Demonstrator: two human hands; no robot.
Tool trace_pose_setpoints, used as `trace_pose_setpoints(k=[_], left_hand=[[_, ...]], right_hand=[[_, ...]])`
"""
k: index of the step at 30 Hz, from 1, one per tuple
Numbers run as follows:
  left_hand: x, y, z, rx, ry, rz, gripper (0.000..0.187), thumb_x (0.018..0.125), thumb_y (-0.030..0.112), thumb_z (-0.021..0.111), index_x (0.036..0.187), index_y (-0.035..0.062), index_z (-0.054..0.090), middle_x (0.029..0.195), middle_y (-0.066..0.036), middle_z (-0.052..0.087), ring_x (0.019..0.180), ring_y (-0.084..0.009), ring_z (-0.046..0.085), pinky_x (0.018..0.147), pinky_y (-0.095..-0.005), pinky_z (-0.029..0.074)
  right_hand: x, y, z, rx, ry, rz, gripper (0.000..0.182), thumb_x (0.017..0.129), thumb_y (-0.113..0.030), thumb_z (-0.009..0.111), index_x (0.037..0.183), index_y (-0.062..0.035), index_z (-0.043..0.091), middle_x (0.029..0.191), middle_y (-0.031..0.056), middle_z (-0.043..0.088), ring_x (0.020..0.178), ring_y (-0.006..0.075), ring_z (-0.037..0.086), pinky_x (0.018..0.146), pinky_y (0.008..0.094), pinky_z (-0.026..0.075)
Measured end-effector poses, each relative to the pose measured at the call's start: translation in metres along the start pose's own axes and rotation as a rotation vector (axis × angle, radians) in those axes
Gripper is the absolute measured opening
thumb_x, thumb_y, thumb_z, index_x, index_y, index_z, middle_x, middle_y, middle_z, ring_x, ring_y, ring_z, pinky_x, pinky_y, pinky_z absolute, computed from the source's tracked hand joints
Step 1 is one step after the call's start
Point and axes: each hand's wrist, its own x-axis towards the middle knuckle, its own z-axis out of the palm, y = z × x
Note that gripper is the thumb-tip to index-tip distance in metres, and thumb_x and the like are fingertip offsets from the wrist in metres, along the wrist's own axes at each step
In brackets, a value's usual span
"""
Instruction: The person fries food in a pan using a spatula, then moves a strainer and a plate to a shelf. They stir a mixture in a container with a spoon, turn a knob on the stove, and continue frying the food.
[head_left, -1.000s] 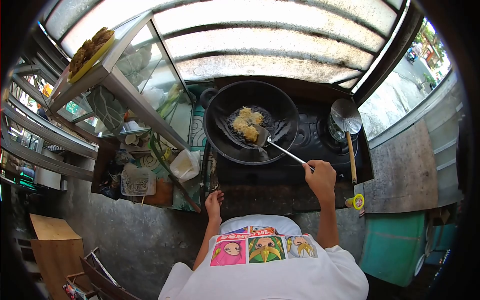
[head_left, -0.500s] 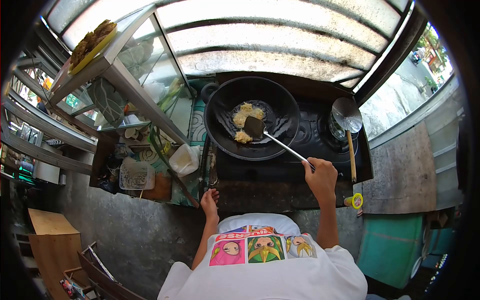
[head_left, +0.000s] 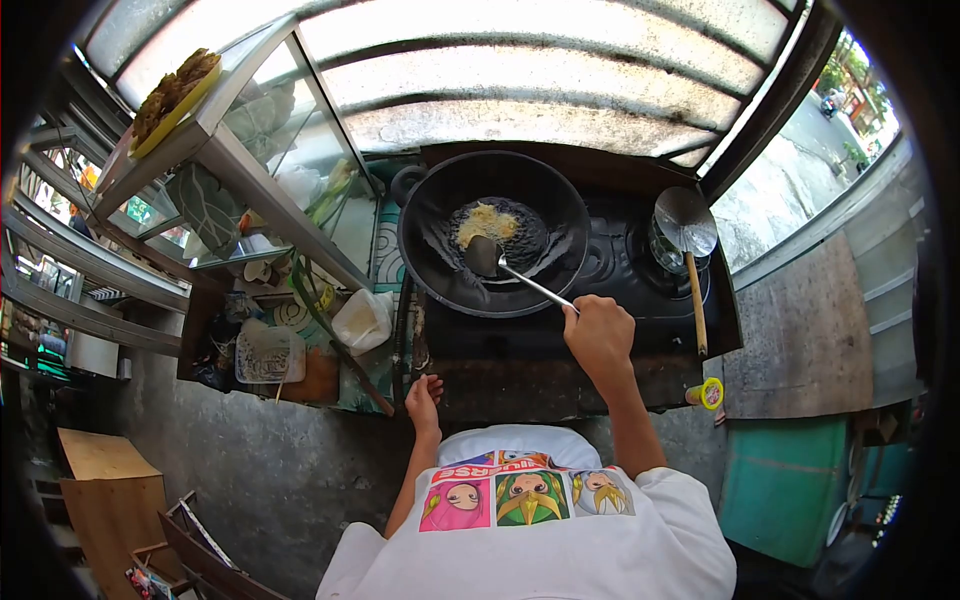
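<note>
My right hand is closed around the metal handle of a spatula with a wide dark blade. Its blade rests in a large black wok, against the near side of a clump of yellowish fritter batter in bubbling oil. Below the wok's left side, at the counter's front edge, my left hand holds nothing, its fingers loosely bent and somewhat apart.
A wooden-handled strainer lies over the right burner. A yellow-lidded jar is at the counter's right edge. To the left are a white plastic bag, a clear tub and a glass case topped by a yellow plate of fried food.
My right hand and the spatula have moved left and slightly nearer me. A separate small piece at the clump's near side no longer shows apart. My left hand's fingers are more bent.
</note>
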Motion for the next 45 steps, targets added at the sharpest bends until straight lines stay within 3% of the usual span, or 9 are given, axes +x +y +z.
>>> trace_pose_setpoints(k=[13, 18, 28, 45], left_hand=[[0.007, -0.006, -0.002, 0.005, -0.028, -0.023, 0.028, 0.089, 0.034, 0.048, 0.091, 0.0102, 0.062, 0.083, 0.000, 0.064, 0.073, -0.0089, 0.058, 0.065, -0.0229, 0.040], [0.006, -0.003, 0.001, 0.013, -0.018, -0.037, 0.029, 0.090, 0.033, 0.046, 0.090, 0.0095, 0.062, 0.081, 0.000, 0.063, 0.071, -0.0078, 0.056, 0.064, -0.0221, 0.039], [0.007, 0.000, -0.002, 0.028, -0.015, -0.051, 0.027, 0.090, 0.031, 0.046, 0.090, 0.0092, 0.062, 0.082, 0.000, 0.063, 0.072, -0.0078, 0.055, 0.064, -0.0221, 0.039], [0.015, -0.010, -0.004, 0.039, -0.060, -0.051, 0.026, 0.089, 0.033, 0.049, 0.092, 0.0105, 0.062, 0.083, 0.000, 0.063, 0.072, -0.0078, 0.057, 0.064, -0.0225, 0.040]], right_hand=[[0.015, 0.024, 0.021, -0.105, -0.015, 0.141, 0.025, 0.081, -0.025, 0.057, 0.072, -0.0034, 0.065, 0.070, 0.0159, 0.063, 0.068, 0.0328, 0.063, 0.063, 0.0385, 0.050], [0.018, 0.026, 0.040, 0.023, -0.059, 0.144, 0.025, 0.080, -0.026, 0.057, 0.075, -0.0036, 0.066, 0.071, 0.0161, 0.063, 0.070, 0.0331, 0.063, 0.064, 0.0391, 0.050], [0.003, 0.021, 0.016, 0.132, -0.053, 0.175, 0.024, 0.080, -0.027, 0.057, 0.075, -0.0049, 0.067, 0.069, 0.0149, 0.063, 0.069, 0.0331, 0.063, 0.064, 0.0392, 0.050], [0.040, -0.001, 0.040, 0.092, 0.122, -0.002, 0.024, 0.081, -0.024, 0.056, 0.072, -0.0037, 0.065, 0.067, 0.0150, 0.062, 0.066, 0.0321, 0.062, 0.060, 0.0389, 0.049]])
